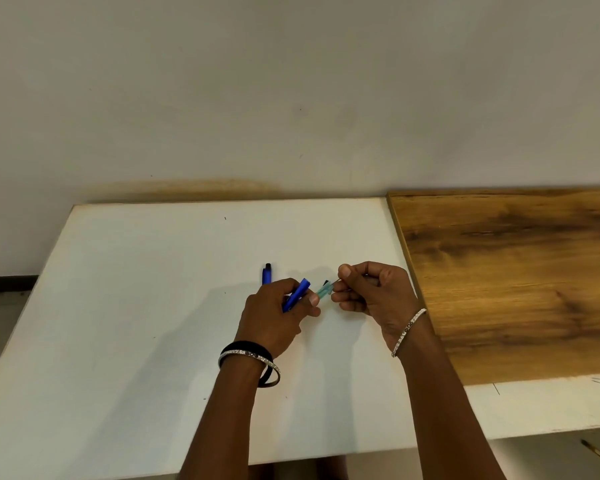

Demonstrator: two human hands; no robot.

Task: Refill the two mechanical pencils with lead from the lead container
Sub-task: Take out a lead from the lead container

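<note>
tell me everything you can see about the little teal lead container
The lead container is a small, see-through teal tube, plastic by its look, with a dark bit at its upper end. It is held above the white table, slanted between the two hands. The left hand, which also grips a blue pencil, holds its lower end with the thumb. The right hand pinches its upper end. Any lead is too small to make out.

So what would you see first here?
Two hands meet over the middle of the white table: the left hand grips a blue pencil, and the right hand pinches the end of a greenish lead container between them. A second blue pencil lies just beyond, and a wooden board sits on the right.
</note>
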